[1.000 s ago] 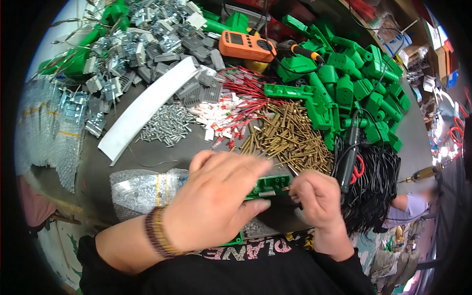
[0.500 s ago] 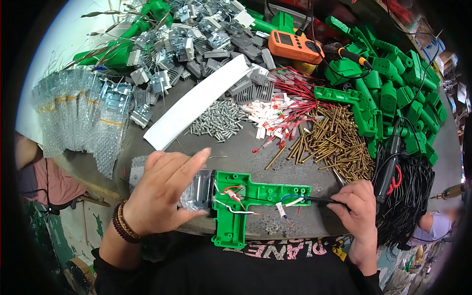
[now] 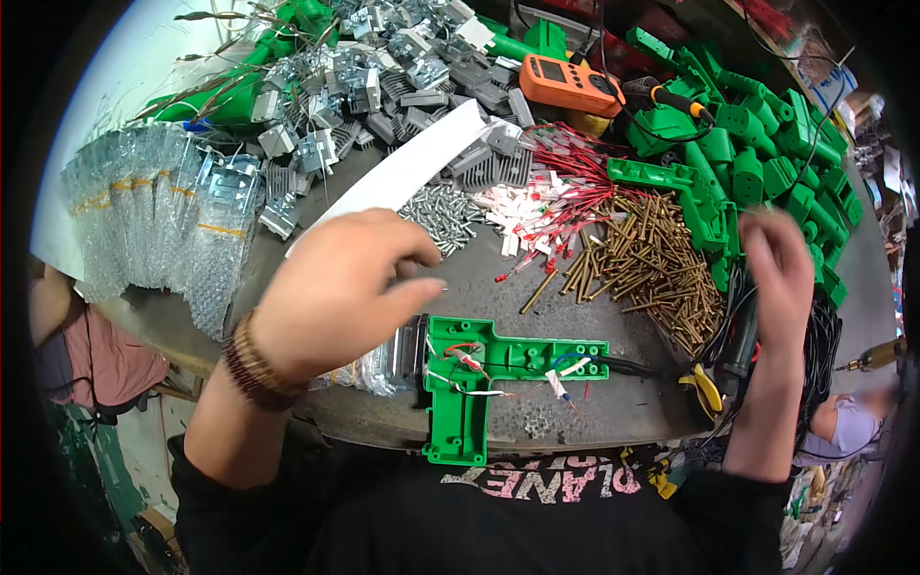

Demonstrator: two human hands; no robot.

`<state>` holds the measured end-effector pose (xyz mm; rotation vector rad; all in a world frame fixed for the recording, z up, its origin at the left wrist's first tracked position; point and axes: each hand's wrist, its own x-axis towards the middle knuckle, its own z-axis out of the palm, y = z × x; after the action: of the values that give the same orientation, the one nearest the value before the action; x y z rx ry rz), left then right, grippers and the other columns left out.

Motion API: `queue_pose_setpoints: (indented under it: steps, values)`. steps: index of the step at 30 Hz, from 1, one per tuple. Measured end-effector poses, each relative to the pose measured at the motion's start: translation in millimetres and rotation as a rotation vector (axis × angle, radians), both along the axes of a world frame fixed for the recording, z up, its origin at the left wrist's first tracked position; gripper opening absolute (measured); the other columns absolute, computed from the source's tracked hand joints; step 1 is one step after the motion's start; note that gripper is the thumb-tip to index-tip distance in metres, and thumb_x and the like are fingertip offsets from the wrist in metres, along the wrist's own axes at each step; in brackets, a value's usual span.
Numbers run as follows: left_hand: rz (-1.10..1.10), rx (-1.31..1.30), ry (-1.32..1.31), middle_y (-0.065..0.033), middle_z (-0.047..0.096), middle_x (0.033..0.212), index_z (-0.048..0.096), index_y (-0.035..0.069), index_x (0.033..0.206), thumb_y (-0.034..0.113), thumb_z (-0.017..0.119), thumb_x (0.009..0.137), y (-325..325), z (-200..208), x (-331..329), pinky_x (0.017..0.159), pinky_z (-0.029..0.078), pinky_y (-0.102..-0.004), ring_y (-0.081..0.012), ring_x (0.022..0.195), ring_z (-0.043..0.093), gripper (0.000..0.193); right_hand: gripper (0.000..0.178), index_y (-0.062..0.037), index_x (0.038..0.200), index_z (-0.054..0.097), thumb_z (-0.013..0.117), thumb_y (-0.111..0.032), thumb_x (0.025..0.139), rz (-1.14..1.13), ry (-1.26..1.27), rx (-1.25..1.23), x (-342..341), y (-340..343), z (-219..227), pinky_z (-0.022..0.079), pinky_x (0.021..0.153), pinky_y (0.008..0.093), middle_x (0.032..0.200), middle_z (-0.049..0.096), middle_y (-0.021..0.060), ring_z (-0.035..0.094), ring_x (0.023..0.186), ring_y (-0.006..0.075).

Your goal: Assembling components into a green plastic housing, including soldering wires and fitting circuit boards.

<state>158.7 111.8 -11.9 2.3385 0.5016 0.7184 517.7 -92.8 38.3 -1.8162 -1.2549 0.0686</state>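
Observation:
A green plastic half shell (image 3: 458,422), shaped like a pistol grip, lies open side up near the table's front edge. Inside it run red, white, blue and black wires (image 3: 470,359), and a black cable (image 3: 637,368) leaves its right end. A clear-wrapped part (image 3: 383,364) joins its left end, partly behind my hand. My left hand (image 3: 340,283) hovers above that part, thumb and fingers apart, with a thin wire tip beside the thumb. Smeared by motion, my right hand (image 3: 781,273) is raised beside the black-handled tool (image 3: 742,340) and the green shells (image 3: 714,225); its fingers are unclear.
Yellow-handled pliers (image 3: 707,391) lie right of the cable. Behind are brass screws (image 3: 652,259), silver screws (image 3: 441,218), red-wired lights (image 3: 546,211), a white strip (image 3: 402,158) and grey finned parts (image 3: 494,168). An orange meter (image 3: 570,86) stands farther back; bubble-wrapped parts (image 3: 158,225) lie left.
My right hand has let go of the black cable and moved up and right, uncovering the pliers. My left hand has shifted up and right, away from the clear-wrapped part.

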Motion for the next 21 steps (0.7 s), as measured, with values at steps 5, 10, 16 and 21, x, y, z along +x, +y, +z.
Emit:
queue_pose_setpoints:
  steps: [5,10,16,21]
  values:
    - [0.018,0.122,0.632,-0.0119,0.066,0.076,0.067,0.005,0.08,0.021,0.073,0.08,2.2,-2.2,29.7,0.071,0.051,-0.0441,-0.0329,0.079,0.066,0.017,0.06,-0.0102,0.147,0.042,0.07,-0.016,0.093,-0.034,0.155,0.01,56.5,99.6,3.3,0.049,0.085,0.0305,0.135,0.056,0.0107,0.059,0.109,0.0154]
    - [-0.024,0.237,0.46,-0.0131,0.063,0.081,0.063,0.003,0.086,0.013,0.067,0.085,1.2,-11.8,13.5,0.072,0.051,-0.0414,-0.034,0.078,0.063,0.011,0.033,-0.011,0.125,0.067,0.072,-0.015,0.092,-0.008,-0.246,-0.067,62.7,162.4,-8.6,0.05,0.088,0.0299,0.114,0.069,0.0097,0.063,0.102,0.0156]
    - [0.282,-0.002,-0.432,-0.008,0.059,0.085,0.061,0.004,0.09,-0.005,0.066,0.083,-24.5,-4.9,-21.4,0.067,0.046,-0.0291,-0.0186,0.073,0.058,0.012,0.028,-0.0001,0.116,0.068,0.074,-0.013,0.091,0.172,-0.027,0.478,18.7,121.1,21.4,0.048,0.089,0.025,0.11,0.069,0.0054,0.062,0.095,0.0115]
    - [0.081,0.241,-0.292,-0.0038,0.061,0.081,0.072,0.009,0.081,-0.003,0.074,0.064,-76.3,8.0,-24.1,0.056,0.045,-0.0297,-0.0204,0.065,0.059,0.021,0.038,-0.0011,0.124,0.051,0.044,-0.035,0.108,0.315,0.265,0.706,-43.3,38.5,28.1,0.04,0.049,0.0214,0.095,0.067,0.0211,0.05,0.053,0.0107]
